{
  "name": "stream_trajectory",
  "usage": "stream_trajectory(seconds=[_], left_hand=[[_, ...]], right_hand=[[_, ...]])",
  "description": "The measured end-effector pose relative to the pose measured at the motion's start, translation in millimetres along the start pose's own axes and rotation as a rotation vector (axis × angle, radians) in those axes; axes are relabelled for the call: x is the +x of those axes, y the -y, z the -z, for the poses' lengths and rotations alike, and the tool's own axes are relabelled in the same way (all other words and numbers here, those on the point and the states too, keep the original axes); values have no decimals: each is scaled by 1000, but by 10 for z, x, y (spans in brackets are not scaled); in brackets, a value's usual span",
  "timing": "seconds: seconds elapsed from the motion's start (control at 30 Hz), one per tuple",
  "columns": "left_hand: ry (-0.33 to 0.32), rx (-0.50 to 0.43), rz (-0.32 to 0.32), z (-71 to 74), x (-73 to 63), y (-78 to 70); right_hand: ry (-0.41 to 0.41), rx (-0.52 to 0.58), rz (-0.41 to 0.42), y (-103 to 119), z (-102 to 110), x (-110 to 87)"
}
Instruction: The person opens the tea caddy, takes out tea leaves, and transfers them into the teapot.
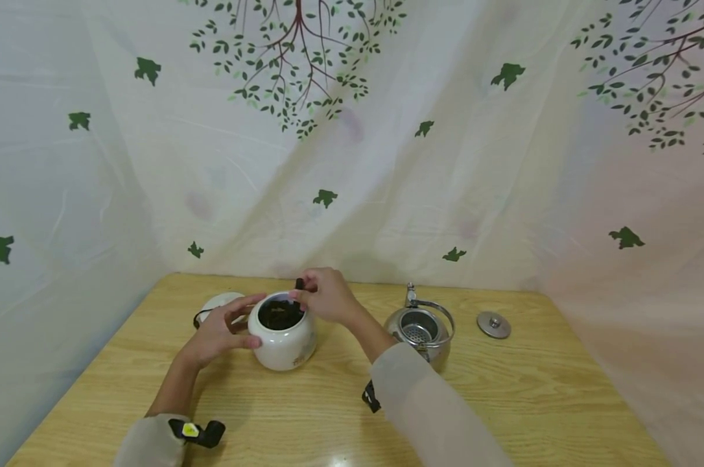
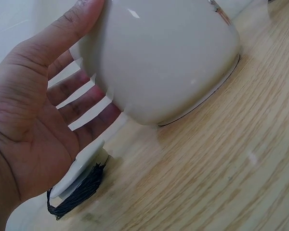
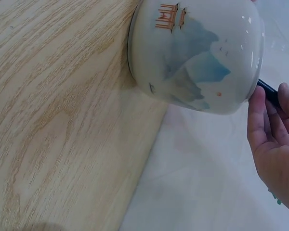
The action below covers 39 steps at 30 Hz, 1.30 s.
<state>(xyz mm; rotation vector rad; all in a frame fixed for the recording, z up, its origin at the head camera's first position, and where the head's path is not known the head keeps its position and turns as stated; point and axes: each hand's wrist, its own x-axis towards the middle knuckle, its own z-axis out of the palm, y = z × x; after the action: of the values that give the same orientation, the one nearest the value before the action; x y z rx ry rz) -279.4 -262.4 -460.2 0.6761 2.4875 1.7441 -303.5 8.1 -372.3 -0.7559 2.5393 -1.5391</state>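
A round white ceramic jar stands on the table, its mouth facing up and dark, leafy-looking contents inside. My left hand holds the jar by its left side, with thumb and fingers spread around the wall. Over the right part of the rim, my right hand pinches a slim black handle that slopes into the jar's mouth; its lower end is hidden. In the right wrist view, a blue mountain painting shows on the jar's side.
Behind my left hand lies a white lid with a black cord. Beyond my right forearm stands a steel teapot, uncovered, with a perforated strainer inside. Its round metal lid lies farther right on the wooden table. A printed curtain hangs behind.
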Motion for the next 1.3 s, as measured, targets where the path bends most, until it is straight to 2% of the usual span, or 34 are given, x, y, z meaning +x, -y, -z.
stream_trajectory(seconds=[0.27,0.83,0.9,1.0,1.1,1.3], left_hand=[[6,-12,-7,-10,-6,-6],[3,-10,-19,-3,1,-31],[1,-13,-20,0,-3,-24],[3,-18,-23,5,-9,-16],[10,-27,-26,7,-12,-11],[13,-36,-23,3,-4,-5]], right_hand=[[-44,189,-81,-46,-6,-12],[-149,468,-204,-103,-19,4],[-180,421,-189,-89,-48,-5],[-214,271,-148,-35,-119,-36],[-210,163,-117,39,-196,-67],[-180,187,-181,93,-206,-83]])
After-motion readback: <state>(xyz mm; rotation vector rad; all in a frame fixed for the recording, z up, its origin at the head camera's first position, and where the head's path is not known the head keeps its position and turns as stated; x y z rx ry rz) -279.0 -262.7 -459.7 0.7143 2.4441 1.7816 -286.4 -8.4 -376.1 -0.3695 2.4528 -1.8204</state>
